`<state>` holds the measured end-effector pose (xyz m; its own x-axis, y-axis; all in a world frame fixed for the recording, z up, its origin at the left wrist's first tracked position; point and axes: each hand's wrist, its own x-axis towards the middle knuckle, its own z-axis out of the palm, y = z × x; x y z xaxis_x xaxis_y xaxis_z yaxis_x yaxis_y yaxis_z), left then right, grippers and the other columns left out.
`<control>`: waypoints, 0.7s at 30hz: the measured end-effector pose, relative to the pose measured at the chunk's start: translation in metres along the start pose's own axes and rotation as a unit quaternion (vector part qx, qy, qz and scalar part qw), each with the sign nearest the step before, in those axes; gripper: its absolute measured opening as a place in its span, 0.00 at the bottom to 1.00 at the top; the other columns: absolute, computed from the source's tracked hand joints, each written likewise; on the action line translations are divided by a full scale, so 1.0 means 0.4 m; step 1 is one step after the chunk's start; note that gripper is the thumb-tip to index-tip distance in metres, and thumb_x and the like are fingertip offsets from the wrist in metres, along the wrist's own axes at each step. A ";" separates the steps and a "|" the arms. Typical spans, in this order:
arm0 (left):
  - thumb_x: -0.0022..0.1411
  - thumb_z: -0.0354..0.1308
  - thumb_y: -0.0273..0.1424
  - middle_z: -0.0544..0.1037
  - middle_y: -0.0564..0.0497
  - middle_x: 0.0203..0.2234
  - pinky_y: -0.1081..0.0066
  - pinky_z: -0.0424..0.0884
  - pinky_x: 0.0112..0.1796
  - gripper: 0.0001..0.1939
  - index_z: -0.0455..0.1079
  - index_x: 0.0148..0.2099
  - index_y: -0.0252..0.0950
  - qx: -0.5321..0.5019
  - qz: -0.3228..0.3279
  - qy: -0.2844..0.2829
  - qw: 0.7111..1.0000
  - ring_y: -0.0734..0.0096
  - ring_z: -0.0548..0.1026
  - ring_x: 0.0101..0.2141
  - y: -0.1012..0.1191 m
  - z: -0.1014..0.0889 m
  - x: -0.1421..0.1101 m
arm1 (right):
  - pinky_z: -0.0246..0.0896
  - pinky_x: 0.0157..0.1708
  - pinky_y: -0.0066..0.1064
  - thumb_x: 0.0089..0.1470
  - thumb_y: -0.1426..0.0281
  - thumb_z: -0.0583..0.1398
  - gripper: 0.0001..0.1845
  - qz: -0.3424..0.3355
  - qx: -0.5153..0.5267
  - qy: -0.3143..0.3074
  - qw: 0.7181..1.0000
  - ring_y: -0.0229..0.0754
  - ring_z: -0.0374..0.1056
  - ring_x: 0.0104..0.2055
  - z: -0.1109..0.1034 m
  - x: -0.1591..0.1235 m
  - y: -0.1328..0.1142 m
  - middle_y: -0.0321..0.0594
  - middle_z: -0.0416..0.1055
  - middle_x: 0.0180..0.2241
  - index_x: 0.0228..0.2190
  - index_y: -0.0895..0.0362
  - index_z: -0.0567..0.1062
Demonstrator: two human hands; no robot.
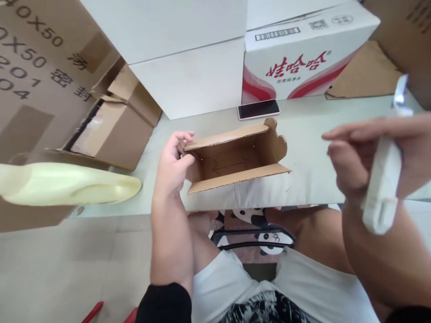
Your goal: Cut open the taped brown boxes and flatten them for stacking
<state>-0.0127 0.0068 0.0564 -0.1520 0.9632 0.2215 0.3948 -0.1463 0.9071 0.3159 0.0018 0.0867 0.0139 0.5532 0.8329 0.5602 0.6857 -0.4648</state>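
An open cardboard box [232, 159] lies on the table in front of me, its mouth facing me and its long flaps spread. Inside it I see only bare brown cardboard. My left hand [175, 161] is closed on the box's left end, the thumb at the opening and the fingers behind the edge. To the right, apart from the box, my right hand [380, 152] is raised and holds a white utility knife [384, 184]. The knife's metal tip points up and away from me, and its handle crosses the palm. Motion blurs this hand slightly.
A phone [258, 109] lies behind the box, before a white-and-red carton [303, 58] and white boxes [191, 76]. At left are an opened brown carton [117, 130] and a pale yellow curved object [74, 184]. A cardboard piece [367, 74] rests at back right.
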 end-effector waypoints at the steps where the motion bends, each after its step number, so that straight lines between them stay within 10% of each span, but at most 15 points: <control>1: 0.46 0.54 0.21 0.78 0.49 0.53 0.50 0.72 0.62 0.18 0.67 0.41 0.41 -0.017 0.001 0.007 1.000 0.54 0.75 0.61 -0.003 -0.003 -0.004 | 0.69 0.25 0.34 0.57 0.66 0.68 0.11 -0.004 -0.004 -0.014 1.000 0.42 0.76 0.26 0.000 0.024 0.014 0.35 0.77 0.26 0.32 0.51 0.69; 6: 0.39 0.54 0.22 0.78 0.51 0.48 0.48 0.70 0.63 0.19 0.67 0.37 0.41 -0.116 0.010 -0.005 0.993 0.49 0.75 0.62 0.002 -0.026 -0.057 | 0.68 0.61 0.51 0.58 0.65 0.69 0.17 0.075 0.097 -0.253 0.960 0.53 0.73 0.63 0.022 0.090 0.028 0.40 0.81 0.51 0.40 0.49 0.64; 11: 0.39 0.57 0.21 0.79 0.51 0.46 0.48 0.73 0.64 0.19 0.71 0.38 0.42 -0.159 0.074 -0.034 0.984 0.48 0.77 0.61 -0.005 -0.041 -0.093 | 0.66 0.33 0.41 0.56 0.61 0.65 0.11 0.125 -0.007 -0.444 0.887 0.50 0.76 0.35 0.036 0.094 -0.006 0.40 0.80 0.38 0.37 0.51 0.70; 21: 0.49 0.63 0.25 0.79 0.51 0.49 0.44 0.72 0.64 0.18 0.75 0.44 0.44 -0.177 0.113 -0.017 0.978 0.48 0.77 0.61 -0.019 -0.018 -0.107 | 0.58 0.31 0.38 0.50 0.60 0.66 0.15 0.112 -0.099 -0.449 0.881 0.51 0.71 0.33 0.016 0.075 -0.002 0.42 0.78 0.37 0.37 0.50 0.69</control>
<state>-0.0157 -0.0351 0.0427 -0.0641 0.9036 0.4235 0.0754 -0.4188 0.9049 0.3108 0.0209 0.1103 -0.4690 0.8761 0.1114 0.7619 0.4652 -0.4507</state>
